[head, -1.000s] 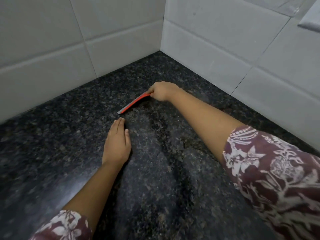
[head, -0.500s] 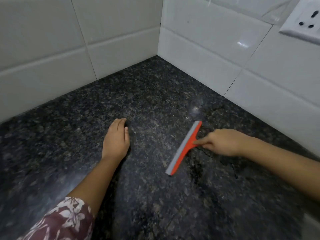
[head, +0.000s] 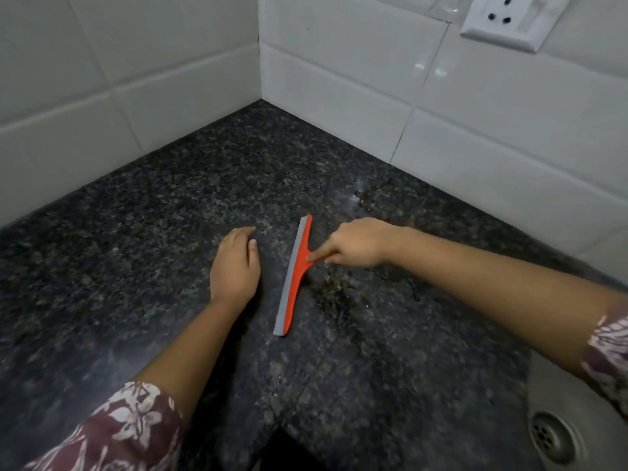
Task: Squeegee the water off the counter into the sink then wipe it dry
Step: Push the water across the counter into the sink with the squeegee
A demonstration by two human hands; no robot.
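An orange squeegee point(head: 295, 277) with a grey rubber blade lies blade-down on the dark speckled granite counter point(head: 170, 232). My right hand point(head: 356, 244) grips its handle, index finger stretched along it toward the blade. My left hand point(head: 236, 263) rests flat on the counter just left of the blade, fingers straight. A wet streaky patch point(head: 334, 297) shows on the stone right of the blade. The steel sink point(head: 564, 396) with its drain point(head: 552, 436) sits at the lower right.
White tiled walls point(head: 136, 79) meet in a corner behind the counter. A white wall socket point(head: 503, 18) is mounted at the upper right. A dark gap point(head: 289, 450) shows at the counter's front edge.
My right hand has dragged the squeegee from near the back corner toward the sink side; the blade now lies nearly lengthwise. My left hand stays flat in place. The view shifted, showing the sink.
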